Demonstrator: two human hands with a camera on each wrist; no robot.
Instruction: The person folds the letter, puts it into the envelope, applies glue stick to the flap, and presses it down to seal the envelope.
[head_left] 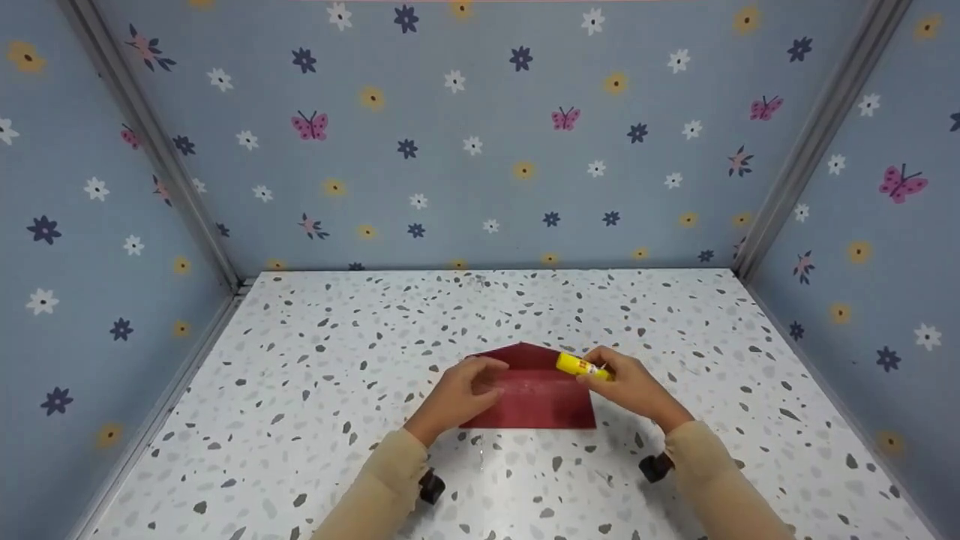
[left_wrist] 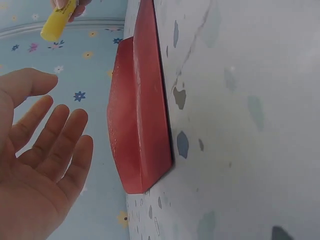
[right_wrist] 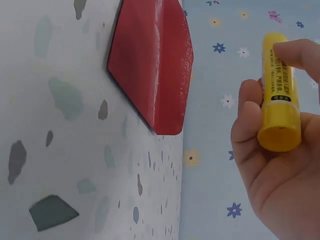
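Observation:
A folded red paper piece [head_left: 536, 409], shaped like an envelope with its pointed flap raised at the back, lies on the speckled table. My right hand [head_left: 626, 382] holds a yellow glue stick [head_left: 576, 365] above the paper's right side. In the right wrist view, thumb and fingers wrap the glue stick [right_wrist: 279, 95], whose printed label shows. My left hand [head_left: 465, 390] hovers by the paper's left edge, fingers loosely bent with nothing in them. The left wrist view shows that palm [left_wrist: 35, 195] bare and the red paper [left_wrist: 155, 120] apart from it.
The white table [head_left: 337, 337] has grey speckles. Blue panels with flowers and butterflies [head_left: 472, 142] stand at the back and both sides, joined by grey metal posts [head_left: 150, 142]. A black strap piece [head_left: 431, 486] sits at the left wrist, another [head_left: 655, 468] at the right.

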